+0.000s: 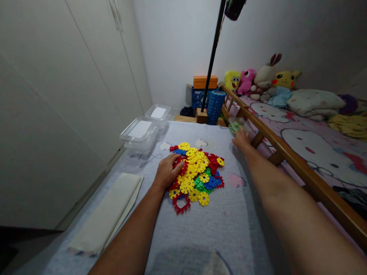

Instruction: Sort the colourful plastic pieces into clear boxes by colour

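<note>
A pile of flower-shaped plastic building discs (197,164), mostly yellow with red, blue and green ones, lies on the cloth-covered table. At the pile's left side rests my left hand (169,170), its fingers loosely spread over some red pieces. My right arm is stretched far forward to the right. At its end, my right hand (242,139) is closed at the near edge of a small clear plastic container (236,121) with green pieces inside. Part of the fingers' contact with that container is hard to make out.
Lidded clear boxes (140,131) stand at the table's back left. Nearer lies a folded cream cloth (107,212). A wooden bed rail (282,147) runs along the right. Behind the table are a black pole (212,57) and a blue foam roller (215,107).
</note>
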### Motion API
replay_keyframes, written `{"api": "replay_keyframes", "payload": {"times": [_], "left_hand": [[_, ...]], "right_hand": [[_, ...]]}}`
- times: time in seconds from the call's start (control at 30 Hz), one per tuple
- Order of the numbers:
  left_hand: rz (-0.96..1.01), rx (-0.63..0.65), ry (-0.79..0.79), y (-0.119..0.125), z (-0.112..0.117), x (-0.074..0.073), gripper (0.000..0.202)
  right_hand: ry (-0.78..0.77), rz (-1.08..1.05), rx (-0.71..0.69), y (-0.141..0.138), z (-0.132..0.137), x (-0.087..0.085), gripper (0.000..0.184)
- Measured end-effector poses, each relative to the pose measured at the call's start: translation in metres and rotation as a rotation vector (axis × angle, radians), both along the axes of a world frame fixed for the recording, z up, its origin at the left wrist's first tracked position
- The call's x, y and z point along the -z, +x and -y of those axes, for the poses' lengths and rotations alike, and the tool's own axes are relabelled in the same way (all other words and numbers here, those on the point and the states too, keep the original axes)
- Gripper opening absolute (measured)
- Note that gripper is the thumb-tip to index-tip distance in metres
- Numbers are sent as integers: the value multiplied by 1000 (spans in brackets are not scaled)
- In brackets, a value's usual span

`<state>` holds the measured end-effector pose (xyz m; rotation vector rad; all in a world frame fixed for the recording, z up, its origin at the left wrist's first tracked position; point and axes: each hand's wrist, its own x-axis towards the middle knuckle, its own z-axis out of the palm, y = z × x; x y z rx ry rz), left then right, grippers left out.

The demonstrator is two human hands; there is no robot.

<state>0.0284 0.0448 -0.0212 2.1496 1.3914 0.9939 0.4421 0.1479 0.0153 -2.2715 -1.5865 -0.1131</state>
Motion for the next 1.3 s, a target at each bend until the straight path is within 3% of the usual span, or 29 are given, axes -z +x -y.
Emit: {"api": "replay_keyframes", "payload": {"times": [0.17,0.43,0.57,0.8,0.97,1.13,1.3], "left_hand": [[17,1,-5,0,2,-3,40],[42,4,-18,0,2,-3,40],[56,3,-21,0,1,-2,39],[8,32,-38,0,4,-9,41],[-20,83,-60,6,10,-16,43],[-25,103,-84,21,19,-18,45],[-4,138,-66,36,28,-17,49]], "right_hand": [[-172,86,-24,4,-6,-12,36],[-206,223,-124,4,16,-27,33],[-165,312,-207,-9,51,-28,28],[-120,355,-326,-56,148,-20,26],[-149,364,-393,-92,207,-31,17],[-157,344,-372,-113,232,-44,13],[-110,301,-277,-118,229,-38,17]]}}
